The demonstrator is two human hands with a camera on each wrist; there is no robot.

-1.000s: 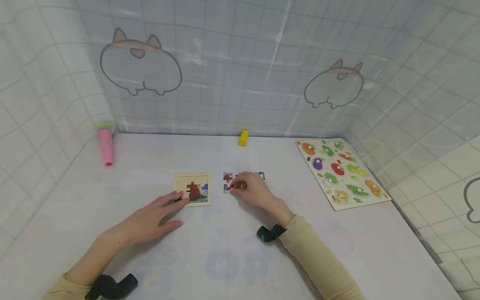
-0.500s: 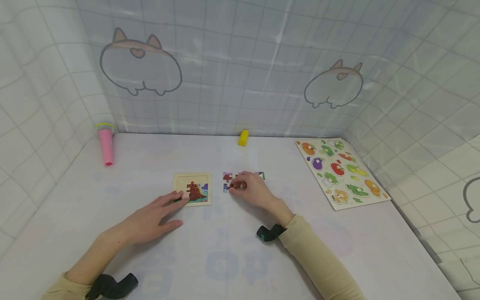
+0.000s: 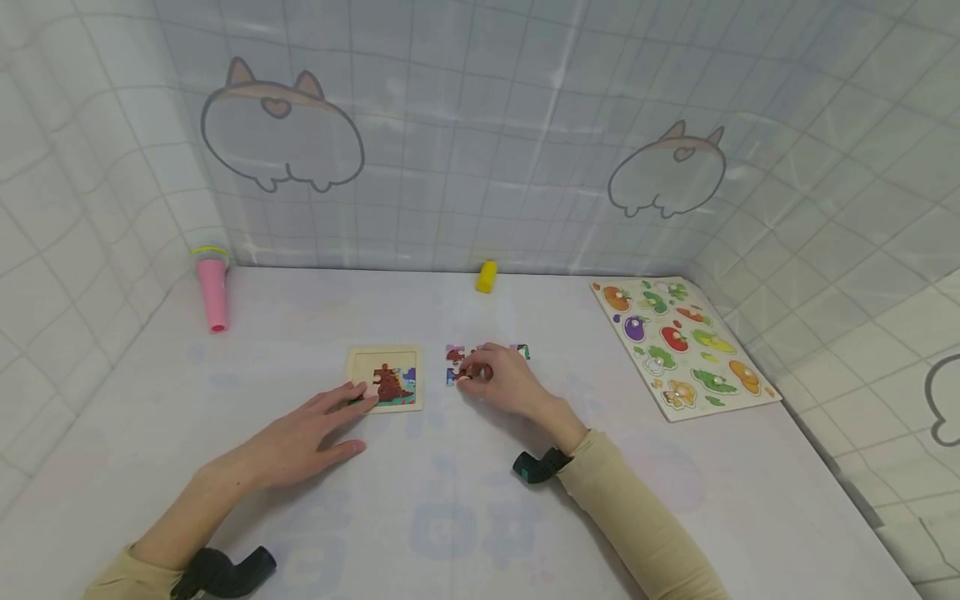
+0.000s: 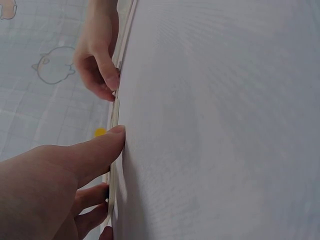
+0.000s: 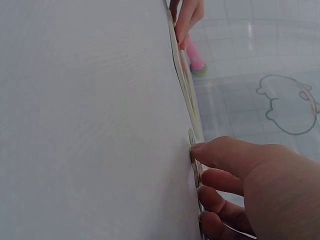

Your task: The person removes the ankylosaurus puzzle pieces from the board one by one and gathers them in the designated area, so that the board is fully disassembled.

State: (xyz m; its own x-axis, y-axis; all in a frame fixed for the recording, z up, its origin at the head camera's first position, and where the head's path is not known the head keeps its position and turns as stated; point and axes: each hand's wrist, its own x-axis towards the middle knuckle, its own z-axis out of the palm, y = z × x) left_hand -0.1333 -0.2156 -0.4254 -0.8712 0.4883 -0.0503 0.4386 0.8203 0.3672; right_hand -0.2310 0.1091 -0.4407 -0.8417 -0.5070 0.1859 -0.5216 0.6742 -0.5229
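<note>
A small wooden jigsaw tray (image 3: 363,364) with a brown dinosaur picture, partly filled, lies on the table in the head view. My left hand (image 3: 292,446) rests its extended fingertips on the tray's lower left part, thumb on the table. To the right lie loose jigsaw pieces (image 3: 455,353), some covered by my right hand (image 3: 510,383). Its thumb and curled fingers pinch a jigsaw piece (image 5: 192,137) at table level, seen edge-on in the right wrist view. Both hands also show edge-on to the table in the left wrist view.
A pink toy microphone (image 3: 213,292) lies at the back left. Near the back wall is a yellow cylinder (image 3: 487,277). A vegetable peg puzzle board (image 3: 701,404) lies on the right. Printed, grid-patterned sheets (image 3: 465,150) wall in the table's back and sides.
The right hand's fingertips shift very slightly over the loose jigsaw pieces. The left hand and the tray stay in place.
</note>
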